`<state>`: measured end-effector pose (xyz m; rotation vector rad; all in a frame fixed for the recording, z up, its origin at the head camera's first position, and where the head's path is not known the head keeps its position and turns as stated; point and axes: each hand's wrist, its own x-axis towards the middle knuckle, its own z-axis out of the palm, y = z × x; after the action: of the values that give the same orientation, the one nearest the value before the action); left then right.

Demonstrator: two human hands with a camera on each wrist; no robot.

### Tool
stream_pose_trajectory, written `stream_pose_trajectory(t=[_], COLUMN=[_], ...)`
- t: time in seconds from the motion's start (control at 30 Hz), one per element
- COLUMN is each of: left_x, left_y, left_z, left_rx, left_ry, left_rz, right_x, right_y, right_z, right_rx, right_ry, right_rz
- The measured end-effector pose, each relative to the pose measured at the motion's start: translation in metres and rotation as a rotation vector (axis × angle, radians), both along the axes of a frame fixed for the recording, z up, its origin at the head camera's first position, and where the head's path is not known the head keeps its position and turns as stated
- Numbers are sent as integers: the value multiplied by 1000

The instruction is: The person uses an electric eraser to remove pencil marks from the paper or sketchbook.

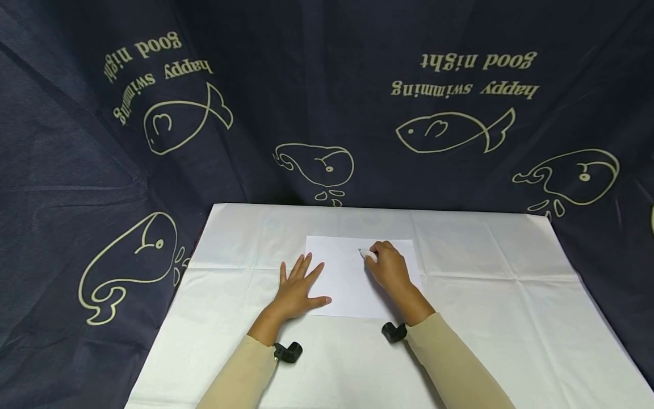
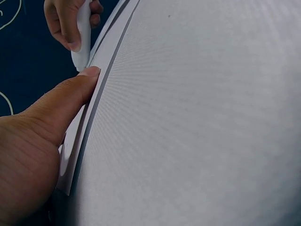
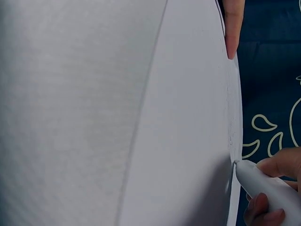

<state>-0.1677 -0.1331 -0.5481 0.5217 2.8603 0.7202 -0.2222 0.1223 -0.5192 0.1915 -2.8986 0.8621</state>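
Observation:
A sheet of white paper [image 1: 342, 284] lies on the white-covered table. My left hand [image 1: 293, 295] rests at its left edge with fingers spread; the thumb lies on the paper. In my right hand [image 1: 390, 267] I grip a thick white pen [image 1: 369, 254], its tapered tip pointing left over the upper right half of the sheet. The right wrist view shows the pen [image 3: 265, 188] pinched between thumb and fingers, its thin dark tip at the paper [image 3: 183, 117]. Faint dark marks [image 3: 230, 122] run across the sheet there. From the left wrist, the pen [image 2: 83, 42] appears beyond my left thumb.
The white cloth [image 1: 490, 318] has fold creases and reaches past the paper on all sides. A dark blue curtain [image 1: 327, 85] with fish and whale drawings hangs behind the table's far edge. Each wrist wears a small black camera [image 1: 289, 352].

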Motion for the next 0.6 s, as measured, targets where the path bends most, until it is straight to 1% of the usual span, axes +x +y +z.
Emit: stream_pose_trajectory(t=[0.1, 0.23, 0.6], left_x=[0, 0, 0], left_y=[0, 0, 0], left_z=[0, 0, 0], left_rx=[-1, -1, 0], left_ry=[1, 1, 3], left_rz=[1, 1, 3], right_x=[0, 0, 0], right_y=[0, -1, -4], right_z=[0, 0, -2], right_rx=[-1, 0, 20], right_ry=[3, 6, 23], right_rz=[11, -2, 24])
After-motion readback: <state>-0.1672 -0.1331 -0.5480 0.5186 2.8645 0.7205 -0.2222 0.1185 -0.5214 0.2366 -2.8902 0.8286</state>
